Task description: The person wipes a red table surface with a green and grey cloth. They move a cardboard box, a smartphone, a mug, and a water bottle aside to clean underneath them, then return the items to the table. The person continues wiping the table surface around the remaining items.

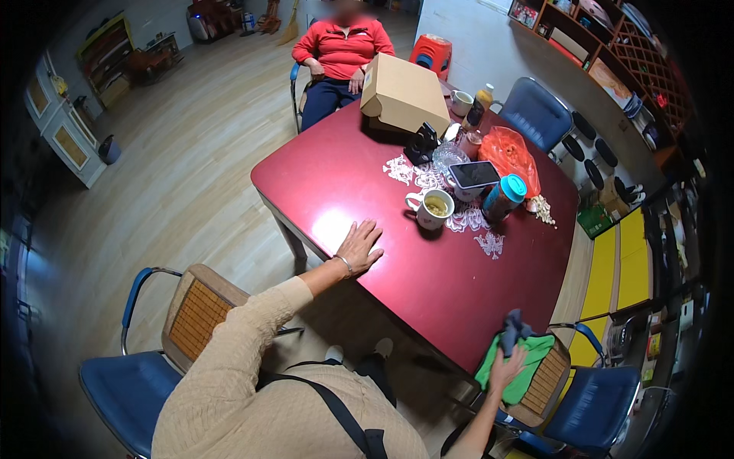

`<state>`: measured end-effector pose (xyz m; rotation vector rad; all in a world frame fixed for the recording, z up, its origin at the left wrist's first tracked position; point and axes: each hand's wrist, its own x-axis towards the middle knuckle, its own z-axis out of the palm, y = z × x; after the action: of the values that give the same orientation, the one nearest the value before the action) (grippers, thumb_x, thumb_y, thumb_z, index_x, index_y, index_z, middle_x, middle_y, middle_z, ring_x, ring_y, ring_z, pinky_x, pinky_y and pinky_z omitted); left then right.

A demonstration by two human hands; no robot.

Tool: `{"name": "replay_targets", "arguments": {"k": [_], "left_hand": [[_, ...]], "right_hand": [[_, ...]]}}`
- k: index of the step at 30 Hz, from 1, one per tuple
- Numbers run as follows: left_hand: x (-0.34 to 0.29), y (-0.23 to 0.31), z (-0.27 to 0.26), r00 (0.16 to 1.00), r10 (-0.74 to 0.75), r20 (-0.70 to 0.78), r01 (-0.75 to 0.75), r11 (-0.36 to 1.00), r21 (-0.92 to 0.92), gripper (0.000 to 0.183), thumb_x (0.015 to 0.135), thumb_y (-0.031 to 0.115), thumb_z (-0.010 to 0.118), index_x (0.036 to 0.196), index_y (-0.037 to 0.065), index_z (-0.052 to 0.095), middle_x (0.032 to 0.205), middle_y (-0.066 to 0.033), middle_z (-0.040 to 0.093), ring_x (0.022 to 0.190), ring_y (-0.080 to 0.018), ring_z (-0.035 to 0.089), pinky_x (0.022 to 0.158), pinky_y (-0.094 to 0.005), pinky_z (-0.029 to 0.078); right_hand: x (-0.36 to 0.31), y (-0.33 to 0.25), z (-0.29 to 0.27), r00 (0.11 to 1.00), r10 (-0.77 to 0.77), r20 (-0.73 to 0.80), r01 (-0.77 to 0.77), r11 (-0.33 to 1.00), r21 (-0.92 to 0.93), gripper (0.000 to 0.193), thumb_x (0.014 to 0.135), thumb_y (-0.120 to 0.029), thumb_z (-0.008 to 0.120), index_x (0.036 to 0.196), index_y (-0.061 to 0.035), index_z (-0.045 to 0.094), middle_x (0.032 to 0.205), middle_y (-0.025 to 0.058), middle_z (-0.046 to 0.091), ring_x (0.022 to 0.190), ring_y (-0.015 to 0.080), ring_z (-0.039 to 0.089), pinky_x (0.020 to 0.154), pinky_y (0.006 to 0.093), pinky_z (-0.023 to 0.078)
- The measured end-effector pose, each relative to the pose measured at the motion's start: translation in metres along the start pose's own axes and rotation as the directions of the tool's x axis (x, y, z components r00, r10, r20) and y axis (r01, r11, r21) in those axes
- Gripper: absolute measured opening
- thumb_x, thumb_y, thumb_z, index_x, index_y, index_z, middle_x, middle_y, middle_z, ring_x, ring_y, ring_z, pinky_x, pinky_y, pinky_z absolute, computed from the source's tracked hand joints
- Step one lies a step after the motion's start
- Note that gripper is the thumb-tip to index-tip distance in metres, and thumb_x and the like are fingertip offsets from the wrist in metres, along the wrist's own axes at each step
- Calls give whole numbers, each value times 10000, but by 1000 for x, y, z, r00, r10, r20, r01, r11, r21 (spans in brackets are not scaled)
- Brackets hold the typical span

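My right hand is touching a green cloth.
From afar, I'm seeing it lying over a chair; I can't tell if I'm gripping. My left hand is resting flat on the red tabletop, fingers apart. Any box writing is looking too tiny.

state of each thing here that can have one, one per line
left hand, open, palm down on glossy red rectangular table
right hand, fingers spread over bright green cloth
bright green cloth, rumpled
white ceramic handled mug, upright, uncovered, yellowish contents
dark cylindrical tumbler, upright, turquoise lid on
black rectangular smartphone, face up, screen seemingly dark
brown cardboard box, apparently shut
thin red plastic bag, crumpled, contents unclear
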<state>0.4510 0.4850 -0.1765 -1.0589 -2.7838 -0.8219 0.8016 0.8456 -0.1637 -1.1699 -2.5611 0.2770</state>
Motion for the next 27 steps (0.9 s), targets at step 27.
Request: {"name": "replay_targets", "arguments": {"k": [27], "left_hand": [[1,10,-3,999,14,-52,-9,997,81,521,878,268,568,1328,43,429,1436,-201,351,1346,-368,297,1125,-469,206]], "right_hand": [[144,17,18,995,102,21,-103,993,51,574,831,-425,603,1313,-127,512,1449,118,376,1395,301,218,1137,540,70]]}}
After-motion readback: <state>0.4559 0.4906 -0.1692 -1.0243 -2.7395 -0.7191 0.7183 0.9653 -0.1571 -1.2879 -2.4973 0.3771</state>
